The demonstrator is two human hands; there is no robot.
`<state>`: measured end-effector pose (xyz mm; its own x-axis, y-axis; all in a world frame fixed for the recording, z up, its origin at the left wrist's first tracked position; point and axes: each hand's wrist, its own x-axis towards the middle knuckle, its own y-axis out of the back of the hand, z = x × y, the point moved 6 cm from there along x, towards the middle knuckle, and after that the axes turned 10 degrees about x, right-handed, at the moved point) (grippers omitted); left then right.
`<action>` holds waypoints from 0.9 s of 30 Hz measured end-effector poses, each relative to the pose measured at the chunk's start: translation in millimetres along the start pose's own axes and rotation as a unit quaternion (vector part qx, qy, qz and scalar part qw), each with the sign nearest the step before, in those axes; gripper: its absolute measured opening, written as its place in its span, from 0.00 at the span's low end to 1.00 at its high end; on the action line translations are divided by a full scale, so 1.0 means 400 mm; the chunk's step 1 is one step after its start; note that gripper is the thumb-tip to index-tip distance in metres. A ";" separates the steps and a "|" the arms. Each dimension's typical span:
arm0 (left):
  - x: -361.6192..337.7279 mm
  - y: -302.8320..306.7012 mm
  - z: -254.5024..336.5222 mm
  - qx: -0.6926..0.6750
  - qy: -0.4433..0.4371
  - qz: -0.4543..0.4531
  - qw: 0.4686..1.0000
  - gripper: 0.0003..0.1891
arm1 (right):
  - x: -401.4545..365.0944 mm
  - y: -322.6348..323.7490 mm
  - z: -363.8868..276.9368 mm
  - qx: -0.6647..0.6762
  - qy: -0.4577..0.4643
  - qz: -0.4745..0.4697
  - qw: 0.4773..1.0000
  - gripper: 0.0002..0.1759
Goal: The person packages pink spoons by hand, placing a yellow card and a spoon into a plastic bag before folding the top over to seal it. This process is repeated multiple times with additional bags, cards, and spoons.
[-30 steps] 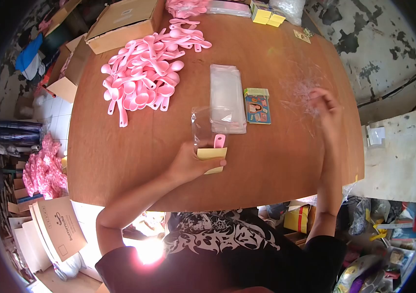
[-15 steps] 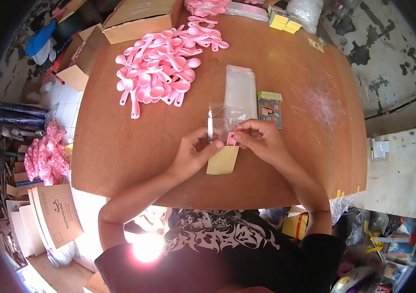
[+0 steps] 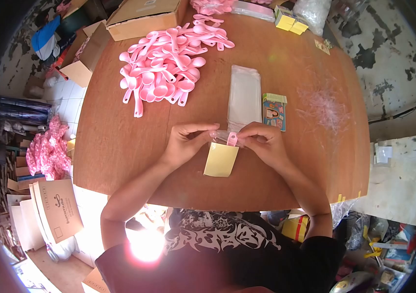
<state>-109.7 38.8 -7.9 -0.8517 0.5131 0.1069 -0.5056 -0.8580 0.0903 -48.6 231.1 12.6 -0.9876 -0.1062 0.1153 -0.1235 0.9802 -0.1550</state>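
Between my hands hangs a clear plastic bag. A pale yellow card is in its lower part, and the pink handle end of a spoon shows above the card. My left hand pinches the bag's top left corner between thumb and fingers. At the top right my right hand pinches the bag beside the spoon handle. Just beyond lies a stack of clear plastic bags, with a stack of printed cards to its right.
A heap of pink spoons lies at the table's far left, near a cardboard box. Small yellow boxes stand at the back. Tangled plastic strands lie on the right of the wooden table.
The bag's top flap, upright before, is now folded down near the card. My left hand has moved up to the flap's corner, and its thumb has left the card.
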 end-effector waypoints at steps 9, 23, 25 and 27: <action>0.006 0.006 0.009 0.002 -0.050 -0.050 0.997 0.12 | 0.002 -0.001 -0.008 -0.085 0.094 -0.050 0.991 0.10; 0.009 0.015 0.001 -0.012 -0.082 -0.066 0.994 0.11 | -0.002 -0.026 -0.009 -0.084 0.099 -0.034 0.991 0.08; 0.007 0.010 0.012 -0.015 -0.072 -0.063 0.995 0.09 | -0.002 -0.037 -0.011 -0.064 0.100 -0.019 0.993 0.11; 0.007 0.009 0.011 -0.018 -0.063 -0.061 0.996 0.07 | -0.004 -0.038 -0.006 -0.077 0.086 -0.011 0.993 0.12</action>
<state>-113.2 37.5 -2.8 -0.7602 0.6110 0.2209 -0.6112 -0.7879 0.0755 -45.0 216.9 17.1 -0.9519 -0.1114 0.2853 -0.1160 0.9932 0.0006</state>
